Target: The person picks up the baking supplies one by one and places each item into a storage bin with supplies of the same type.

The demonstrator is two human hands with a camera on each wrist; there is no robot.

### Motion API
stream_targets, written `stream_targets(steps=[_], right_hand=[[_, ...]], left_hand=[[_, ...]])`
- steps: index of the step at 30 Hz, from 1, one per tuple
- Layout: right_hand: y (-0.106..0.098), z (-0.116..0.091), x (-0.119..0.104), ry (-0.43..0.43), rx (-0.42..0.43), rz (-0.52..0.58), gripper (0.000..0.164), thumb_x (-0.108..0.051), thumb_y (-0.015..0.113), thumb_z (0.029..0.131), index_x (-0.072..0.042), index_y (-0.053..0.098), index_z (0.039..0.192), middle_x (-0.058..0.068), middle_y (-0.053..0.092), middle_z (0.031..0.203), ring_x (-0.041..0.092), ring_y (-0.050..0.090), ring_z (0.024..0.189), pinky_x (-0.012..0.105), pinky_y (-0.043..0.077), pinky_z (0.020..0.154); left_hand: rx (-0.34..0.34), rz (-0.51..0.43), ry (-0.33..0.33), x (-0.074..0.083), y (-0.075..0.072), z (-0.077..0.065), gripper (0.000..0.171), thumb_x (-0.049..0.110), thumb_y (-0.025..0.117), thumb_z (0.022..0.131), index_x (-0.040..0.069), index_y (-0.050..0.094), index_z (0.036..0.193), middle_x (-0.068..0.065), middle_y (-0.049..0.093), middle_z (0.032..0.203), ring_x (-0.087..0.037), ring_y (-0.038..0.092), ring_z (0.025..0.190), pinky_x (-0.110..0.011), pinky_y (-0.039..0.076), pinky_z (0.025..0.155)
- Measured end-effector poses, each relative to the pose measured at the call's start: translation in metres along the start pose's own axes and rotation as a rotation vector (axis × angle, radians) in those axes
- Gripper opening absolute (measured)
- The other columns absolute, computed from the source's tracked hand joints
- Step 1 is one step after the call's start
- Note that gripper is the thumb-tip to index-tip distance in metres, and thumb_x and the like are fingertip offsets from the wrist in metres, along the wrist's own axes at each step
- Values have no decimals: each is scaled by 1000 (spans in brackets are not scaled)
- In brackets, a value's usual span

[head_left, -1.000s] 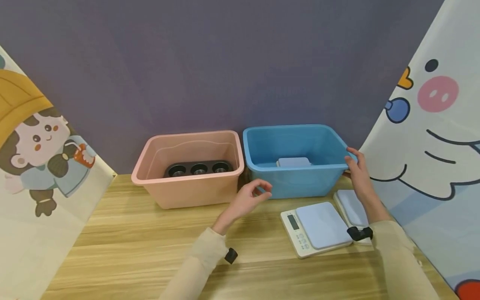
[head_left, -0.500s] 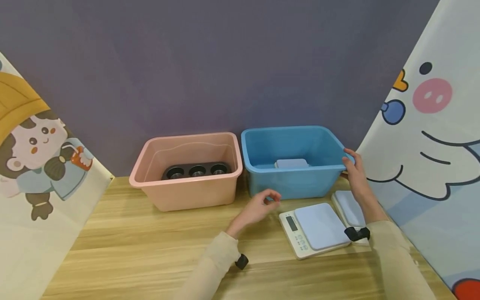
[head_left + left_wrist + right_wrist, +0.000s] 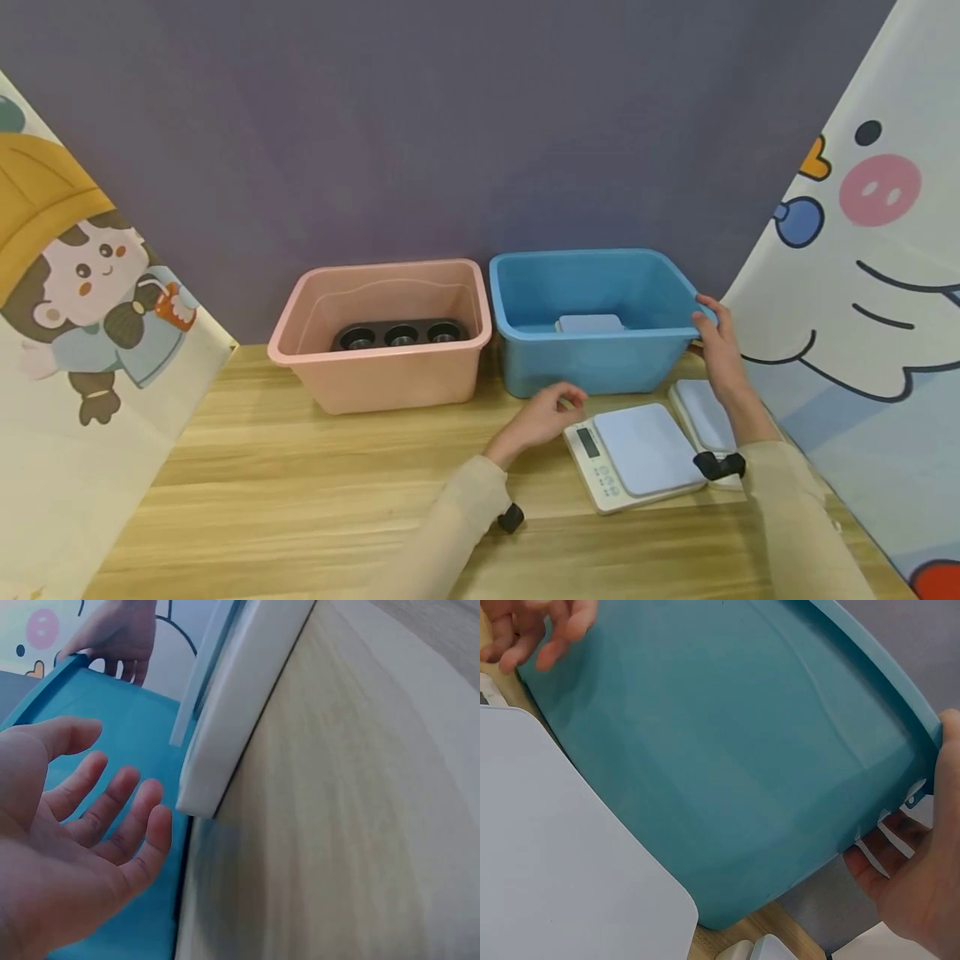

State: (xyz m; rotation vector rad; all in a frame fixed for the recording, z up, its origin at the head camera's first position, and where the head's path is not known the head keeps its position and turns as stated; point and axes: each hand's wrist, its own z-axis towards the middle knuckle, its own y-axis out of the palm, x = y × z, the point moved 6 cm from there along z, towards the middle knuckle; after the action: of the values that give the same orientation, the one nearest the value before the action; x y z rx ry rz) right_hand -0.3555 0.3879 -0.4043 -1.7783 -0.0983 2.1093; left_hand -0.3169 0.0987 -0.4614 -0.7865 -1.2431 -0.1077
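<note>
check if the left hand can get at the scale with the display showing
Probably yes: the left hand is empty and close beside that scale, and nothing visible stands between them.

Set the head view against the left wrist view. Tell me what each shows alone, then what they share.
Only the head view shows the pink bin with a black muffin tray inside, a pale item within the blue bin, the second scale and the display of the nearer scale.

Only the left wrist view shows the palm side of the left hand.

Both show the left hand itself, the right hand gripping the blue bin's rim, the nearer scale and the wooden tabletop.
</note>
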Motion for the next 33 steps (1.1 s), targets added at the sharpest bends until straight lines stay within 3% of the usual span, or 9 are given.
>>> stream_targets(steps=[8,13,18,22,24,28,33], right_hand=[[-3,2,-2,3,11,-11,53,-48,31,106,-35,20,156,17,15,161,19,42,122,24,39,87],[-3,3,0,7,10,-3,53,-47,31,106,-34,20,156,18,14,161,15,42,119,27,40,89],[-2,0,1,12,3,-11,52,-47,30,106,-36,19,156,18,13,161,17,43,119,35,40,94],[-2,-1,0,4,12,-12,51,-48,30,106,-37,19,155,18,15,161,15,44,117,33,41,92],[-3,-1,0,0,19,-3,51,-48,31,106,-36,20,155,18,15,160,12,44,115,30,40,90],[-3,0,2,1,21,-2,52,-48,30,106,-36,21,155,18,16,159,9,44,112,27,39,88],[0,-1,2,2,8,-2,52,-49,30,106,-35,20,155,18,14,160,12,43,115,31,39,90]], left_hand=[[-23,-9,-45,-6,11,8,36,23,62,97,5,61,129,-5,64,116,-12,59,96,-23,48,83],[-29,49,-56,-7,19,10,41,27,64,96,6,59,131,-8,62,122,-15,59,104,-25,49,90],[-57,261,-96,-9,29,7,61,47,68,91,14,53,140,-1,60,130,-15,54,121,-28,42,104],[-104,454,-125,-6,37,5,83,64,68,83,21,43,150,2,50,146,-19,41,139,-36,32,115],[-118,504,-143,-4,39,4,88,68,68,81,23,41,151,2,44,152,-22,35,143,-39,30,117],[-119,527,-175,-2,41,3,86,69,70,78,26,45,149,1,42,154,-23,34,144,-40,29,117],[-92,473,-179,-2,39,2,80,64,74,78,26,52,144,2,47,149,-24,38,140,-40,31,115]])
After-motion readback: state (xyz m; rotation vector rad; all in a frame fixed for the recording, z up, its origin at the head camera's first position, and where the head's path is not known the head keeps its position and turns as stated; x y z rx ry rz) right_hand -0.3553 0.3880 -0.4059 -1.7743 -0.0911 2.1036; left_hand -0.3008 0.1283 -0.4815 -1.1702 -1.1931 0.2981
